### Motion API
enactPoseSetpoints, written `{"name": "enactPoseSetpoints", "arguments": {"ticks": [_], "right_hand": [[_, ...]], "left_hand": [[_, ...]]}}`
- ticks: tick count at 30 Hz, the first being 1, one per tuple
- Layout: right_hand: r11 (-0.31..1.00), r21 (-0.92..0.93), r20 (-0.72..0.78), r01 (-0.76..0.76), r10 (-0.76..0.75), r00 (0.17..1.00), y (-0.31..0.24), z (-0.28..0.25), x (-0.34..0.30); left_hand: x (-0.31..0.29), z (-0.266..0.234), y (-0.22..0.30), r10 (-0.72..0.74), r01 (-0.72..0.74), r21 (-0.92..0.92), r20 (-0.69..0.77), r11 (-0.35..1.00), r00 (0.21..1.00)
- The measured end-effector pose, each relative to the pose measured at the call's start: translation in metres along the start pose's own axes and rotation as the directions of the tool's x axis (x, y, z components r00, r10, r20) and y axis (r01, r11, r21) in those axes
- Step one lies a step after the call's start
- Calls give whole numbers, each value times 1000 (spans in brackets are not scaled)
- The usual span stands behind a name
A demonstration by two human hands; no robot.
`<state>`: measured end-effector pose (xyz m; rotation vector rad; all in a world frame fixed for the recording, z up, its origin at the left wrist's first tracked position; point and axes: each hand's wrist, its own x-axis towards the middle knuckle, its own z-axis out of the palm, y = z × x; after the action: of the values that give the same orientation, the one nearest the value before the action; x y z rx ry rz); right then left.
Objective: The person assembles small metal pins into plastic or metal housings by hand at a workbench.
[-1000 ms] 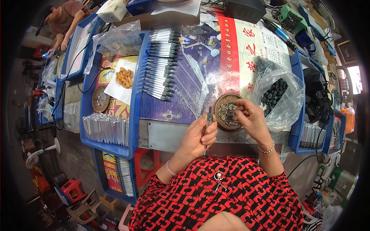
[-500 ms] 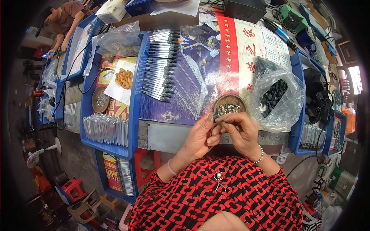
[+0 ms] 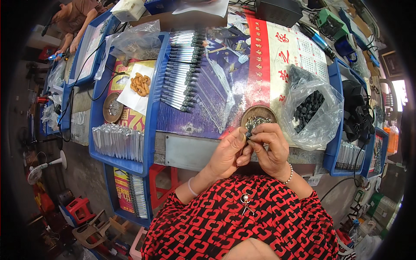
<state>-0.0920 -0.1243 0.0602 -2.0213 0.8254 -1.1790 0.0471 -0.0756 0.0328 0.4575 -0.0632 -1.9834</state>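
Note:
In front of my chest, my left hand [image 3: 226, 152] pinches a small dark, knob-like part [image 3: 248, 134] between thumb and fingers. Fingertips of my right hand [image 3: 274, 148] close on the same part from the other side. Whether a thin rod is attached below it is hidden by my fingers. Just beyond the hands sits a round brown bowl [image 3: 244, 118] of small metal pieces [image 3: 258, 119]. To its right lies a clear plastic bag [image 3: 318, 136] filled with black parts [image 3: 310, 109]. Farther left, slim silvery rods with dark ends [image 3: 180, 71] are lined up in a column on the tabletop.
A blue tray [image 3: 151, 121] on the left holds more metal rods [image 3: 117, 141], a small bowl [image 3: 113, 108] and orange-brown snacks on white paper [image 3: 140, 84]. Another blue tray [image 3: 331, 156] stands right, near black straps [image 3: 357, 108]. A co-worker [image 3: 78, 21] is at far left.
The dark part now shows more between my fingertips, tilted upward. My right fingers have shifted slightly around it. The whole view has moved a little.

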Motion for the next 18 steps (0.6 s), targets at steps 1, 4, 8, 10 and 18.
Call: {"name": "enactPoseSetpoints", "arguments": {"ticks": [1, 4, 8, 10, 18], "right_hand": [[1000, -4, -8, -5, 4, 1000, 0, 0, 0], [999, -32, -20, 17, -18, 1000, 1, 1, 1], [1000, -27, -3, 16, -17, 1000, -2, 2, 4], [982, 114, 47, -149, 144, 988, -6, 0, 3], [541, 596, 448, -594, 390, 805, 7, -15, 0]], "left_hand": [[0, 0, 0, 2, -2, 14, 6, 1000, 1000], [2, 0, 2, 5, -7, 37, 42, 999, 999], [-1, 3, 2, 65, -68, 81, 36, 994, 997], [-3, 1, -2, 114, -113, 101, -5, 988, 993], [-2, -4, -14, 37, -54, 225, 81, 973, 996]]}}
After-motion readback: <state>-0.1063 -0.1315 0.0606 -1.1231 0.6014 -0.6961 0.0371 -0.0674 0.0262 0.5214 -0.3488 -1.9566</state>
